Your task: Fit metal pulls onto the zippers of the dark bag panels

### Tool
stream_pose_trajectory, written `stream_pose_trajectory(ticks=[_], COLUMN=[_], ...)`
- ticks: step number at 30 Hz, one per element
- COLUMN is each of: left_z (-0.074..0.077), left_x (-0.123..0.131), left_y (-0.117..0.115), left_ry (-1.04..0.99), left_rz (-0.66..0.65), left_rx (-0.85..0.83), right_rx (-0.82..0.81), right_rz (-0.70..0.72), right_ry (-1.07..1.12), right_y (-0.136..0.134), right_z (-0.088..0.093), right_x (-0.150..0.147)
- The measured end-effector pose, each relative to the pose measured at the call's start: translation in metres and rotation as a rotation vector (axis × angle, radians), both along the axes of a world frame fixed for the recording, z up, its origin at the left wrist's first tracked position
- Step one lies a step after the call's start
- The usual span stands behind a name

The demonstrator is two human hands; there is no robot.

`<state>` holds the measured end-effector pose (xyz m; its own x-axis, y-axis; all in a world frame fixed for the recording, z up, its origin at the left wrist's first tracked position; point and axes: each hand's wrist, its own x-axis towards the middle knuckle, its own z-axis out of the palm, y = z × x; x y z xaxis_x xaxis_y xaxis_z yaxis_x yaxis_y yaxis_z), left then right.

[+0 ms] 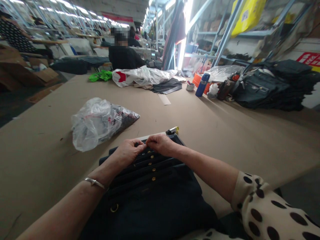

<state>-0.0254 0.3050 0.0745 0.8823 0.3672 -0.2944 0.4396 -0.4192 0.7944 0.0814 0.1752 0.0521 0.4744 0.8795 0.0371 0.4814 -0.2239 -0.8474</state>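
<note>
A stack of overlapping dark navy fabric pieces (150, 200) lies in front of me, close to the table's near side. Small gold-coloured metal fittings (153, 170) run in a line up their middle, and a gold ring (114, 208) shows lower down on the left. At the far end of the stack, my left hand (128, 151) and my right hand (160, 144) meet fingertip to fingertip. Both are closed in a pinch over the topmost piece. What sits between the fingers is too small and hidden to name.
Just past the stack lies a pen-like tool with a yellow end (173, 130). A clear plastic bag (91, 123) with small contents rests at left. Farther back are a blue bottle (202, 85), white plastic wrapping (145, 76) and piled dark bags (270, 86). A person (125, 55) sits beyond the table (225, 140).
</note>
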Motion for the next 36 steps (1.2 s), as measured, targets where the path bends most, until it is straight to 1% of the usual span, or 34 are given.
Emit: stream_pose_trajectory(ticks=[3,5,7,10,14,20,27,32,36], left_z=[-0.004,-0.004,-0.005,-0.006,-0.008,-0.006,-0.008,-0.010,-0.011], left_x=[0.000,-0.001,0.000,0.002,0.008,0.011,0.013,0.013,0.012], left_y=[-0.001,-0.001,0.000,0.002,0.006,0.010,0.012,0.014,0.013], left_ry=[0.010,0.019,0.031,0.056,0.087,0.133,0.170,0.183,0.191], left_rz=[-0.017,-0.034,-0.055,-0.093,-0.133,-0.176,-0.235,-0.269,-0.277], left_rx=[0.021,0.039,0.067,0.124,0.208,0.289,0.362,0.384,0.391], right_rx=[0.061,0.062,0.027,-0.071,-0.165,-0.265,-0.386,-0.407,-0.408], right_rz=[-0.047,-0.056,-0.030,0.028,0.021,0.069,0.132,0.198,0.217], right_ry=[0.042,0.007,-0.085,-0.241,-0.378,-0.403,-0.512,-0.560,-0.555], right_y=[0.000,-0.001,-0.003,-0.004,-0.004,-0.003,0.000,0.001,0.001], right_z=[-0.004,-0.006,-0.006,-0.006,-0.006,-0.008,-0.001,0.001,0.002], right_x=[-0.002,-0.002,-0.002,-0.001,0.003,0.008,0.007,0.007,0.007])
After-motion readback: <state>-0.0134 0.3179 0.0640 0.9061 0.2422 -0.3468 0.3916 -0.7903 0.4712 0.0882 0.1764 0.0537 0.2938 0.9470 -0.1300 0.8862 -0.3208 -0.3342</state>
